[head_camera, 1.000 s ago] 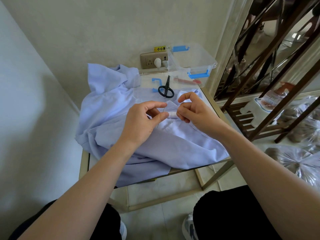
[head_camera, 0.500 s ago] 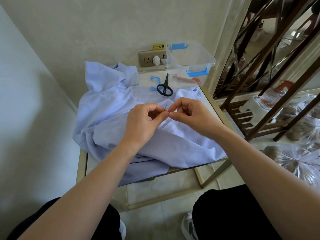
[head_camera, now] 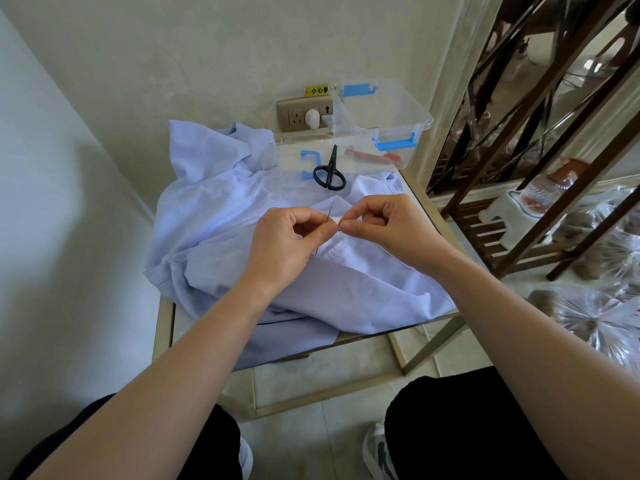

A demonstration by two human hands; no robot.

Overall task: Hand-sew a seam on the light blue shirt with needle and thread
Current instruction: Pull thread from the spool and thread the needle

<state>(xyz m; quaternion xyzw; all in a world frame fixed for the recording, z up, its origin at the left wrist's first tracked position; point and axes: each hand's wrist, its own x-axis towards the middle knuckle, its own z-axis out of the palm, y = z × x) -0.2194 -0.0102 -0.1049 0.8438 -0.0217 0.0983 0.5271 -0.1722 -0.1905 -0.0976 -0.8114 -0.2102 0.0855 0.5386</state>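
Note:
The light blue shirt [head_camera: 221, 233] lies crumpled over a small glass-topped table [head_camera: 420, 199]. Just above the cloth, my left hand [head_camera: 282, 245] pinches a thin dark needle [head_camera: 328, 215] between thumb and forefinger, its tip pointing up and away. My right hand [head_camera: 388, 228] meets it fingertip to fingertip and pinches something white and very fine at the needle, most likely the thread end; the thread itself is too thin to make out. A gathered white-looking seam edge [head_camera: 334, 249] of the shirt lies directly under both hands.
Black scissors [head_camera: 329, 171] lie on the shirt behind my hands. A clear plastic box [head_camera: 384, 123] with blue clips stands at the table's back right, with red items beside it. A wall socket [head_camera: 304, 114] is behind. A metal rack [head_camera: 540, 161] stands to the right.
My hands rose off the seam and came together, fingertips touching. The needle now stands up from my left hand's pinch. Between half a second ago and now, little moved.

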